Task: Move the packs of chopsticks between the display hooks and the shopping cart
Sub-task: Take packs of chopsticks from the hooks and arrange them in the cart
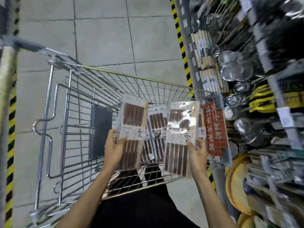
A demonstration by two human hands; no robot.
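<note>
Shelving (263,79) crowds the right side of the frame, motion-blurred but plainly hung with shiny metal strainers (232,68) with round mesh bowls. Bundles of pale chopsticks (204,51) are stacked at upper right. Yellow-and-black hazard tape (181,40) runs along the foot of the shelving, and grey floor tiles (102,30) fill the upper left.

Across the middle stands the shopping cart (131,77), a basket of thin steel wire with a dark flat plastic flap (100,130) on its folded seat. A red brick-patterned sign (215,129) sits at its right edge, just beside the shelving.

Over the basket the left hand (113,148) grips the left pack (131,116), thumb on its white label, fingers curled behind. The right hand (198,153) likewise clasps the right pack (181,139) by its edge. Both are flat, clear-wrapped sleeves of dark brown sticks (the right one glares with reflected light), and a further pack may sit behind it. Between the two held packs, loose packs (157,124) lie lower down inside the cart, partly hidden by them.
</note>
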